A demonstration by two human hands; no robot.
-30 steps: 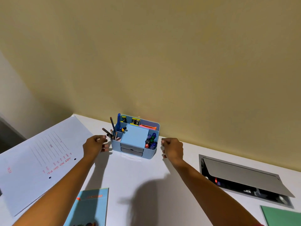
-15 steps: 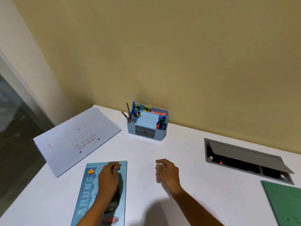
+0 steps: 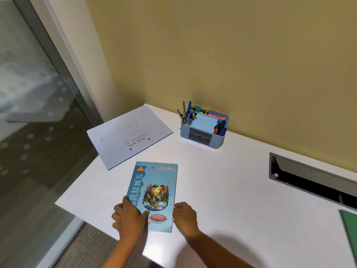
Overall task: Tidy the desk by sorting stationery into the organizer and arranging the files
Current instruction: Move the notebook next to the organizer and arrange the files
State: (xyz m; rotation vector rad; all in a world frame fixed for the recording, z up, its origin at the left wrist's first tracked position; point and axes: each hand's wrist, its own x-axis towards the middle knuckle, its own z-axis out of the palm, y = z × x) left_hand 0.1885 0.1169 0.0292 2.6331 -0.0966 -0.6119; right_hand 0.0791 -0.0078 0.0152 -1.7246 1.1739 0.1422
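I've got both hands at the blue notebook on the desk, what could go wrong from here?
1. The blue notebook lies near the front edge of the desk, left hand gripping its corner, right hand at its side; pulled back, it might slip off.
2. The white file overhangs the left edge; a nudge could tip it to the floor.
3. Pens stand tall in the organizer; a lifted notebook swung past might knock them.
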